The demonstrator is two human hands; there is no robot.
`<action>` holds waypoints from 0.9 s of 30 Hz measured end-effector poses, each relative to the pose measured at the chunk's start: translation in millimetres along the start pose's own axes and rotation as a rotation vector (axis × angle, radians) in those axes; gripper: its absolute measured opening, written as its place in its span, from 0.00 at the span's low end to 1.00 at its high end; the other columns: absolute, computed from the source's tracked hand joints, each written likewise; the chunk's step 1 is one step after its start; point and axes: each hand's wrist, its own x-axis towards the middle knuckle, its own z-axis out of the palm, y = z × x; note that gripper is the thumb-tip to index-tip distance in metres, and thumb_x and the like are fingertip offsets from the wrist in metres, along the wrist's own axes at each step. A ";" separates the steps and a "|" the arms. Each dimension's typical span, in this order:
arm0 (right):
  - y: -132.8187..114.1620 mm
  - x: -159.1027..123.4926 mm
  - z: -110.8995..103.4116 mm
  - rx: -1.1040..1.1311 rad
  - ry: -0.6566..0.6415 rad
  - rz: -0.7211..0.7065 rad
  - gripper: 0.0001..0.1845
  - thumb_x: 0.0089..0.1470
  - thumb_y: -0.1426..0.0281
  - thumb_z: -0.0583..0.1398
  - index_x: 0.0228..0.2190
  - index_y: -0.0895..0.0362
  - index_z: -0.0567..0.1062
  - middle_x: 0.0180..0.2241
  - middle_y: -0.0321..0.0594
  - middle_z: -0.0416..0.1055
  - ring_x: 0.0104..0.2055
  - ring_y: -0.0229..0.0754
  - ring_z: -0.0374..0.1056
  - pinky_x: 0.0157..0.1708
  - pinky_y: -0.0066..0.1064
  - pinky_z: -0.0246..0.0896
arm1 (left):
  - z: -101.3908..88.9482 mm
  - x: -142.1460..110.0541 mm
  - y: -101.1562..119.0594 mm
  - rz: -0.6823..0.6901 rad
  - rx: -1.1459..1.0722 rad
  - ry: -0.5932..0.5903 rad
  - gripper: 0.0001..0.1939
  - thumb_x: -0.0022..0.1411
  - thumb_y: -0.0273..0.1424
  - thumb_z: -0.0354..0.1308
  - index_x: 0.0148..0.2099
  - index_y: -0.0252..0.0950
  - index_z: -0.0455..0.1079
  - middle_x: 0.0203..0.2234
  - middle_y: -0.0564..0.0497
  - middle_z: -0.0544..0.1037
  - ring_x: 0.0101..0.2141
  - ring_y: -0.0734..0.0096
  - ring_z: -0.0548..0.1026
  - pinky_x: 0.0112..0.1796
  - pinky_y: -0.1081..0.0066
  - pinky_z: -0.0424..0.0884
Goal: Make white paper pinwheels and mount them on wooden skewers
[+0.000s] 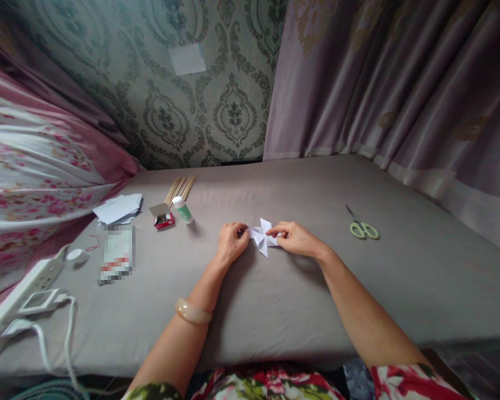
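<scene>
A white paper pinwheel (261, 238) with pointed blades lies between my hands over the grey cloth. My left hand (233, 240) has its curled fingers at the pinwheel's left blade, thumb and forefinger close together on its edge. From the other side my right hand (295, 238) grips the right part of the paper, its forefinger reaching toward the centre. The fingertips of both hands partly cover the blades. A pale bangle (194, 312) circles my left forearm.
Left of my hands stand a glue stick (184, 211) and an open red box (163, 221) of small items. Behind them lie wooden sticks (186, 188); farther left are paper sheets (119, 210) and a power strip (37, 283). Green-handled scissors (363, 229) lie right.
</scene>
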 end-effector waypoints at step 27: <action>4.4 -0.2 22.2 -0.125 0.111 0.132 0.09 0.53 0.68 0.58 0.32 0.56 0.78 0.32 0.40 0.78 0.33 0.40 0.71 0.34 0.28 0.60 | 7.1 -13.8 16.5 0.373 0.108 -0.146 0.10 0.63 0.32 0.52 0.37 0.39 0.76 0.38 0.47 0.78 0.42 0.62 0.69 0.42 0.63 0.63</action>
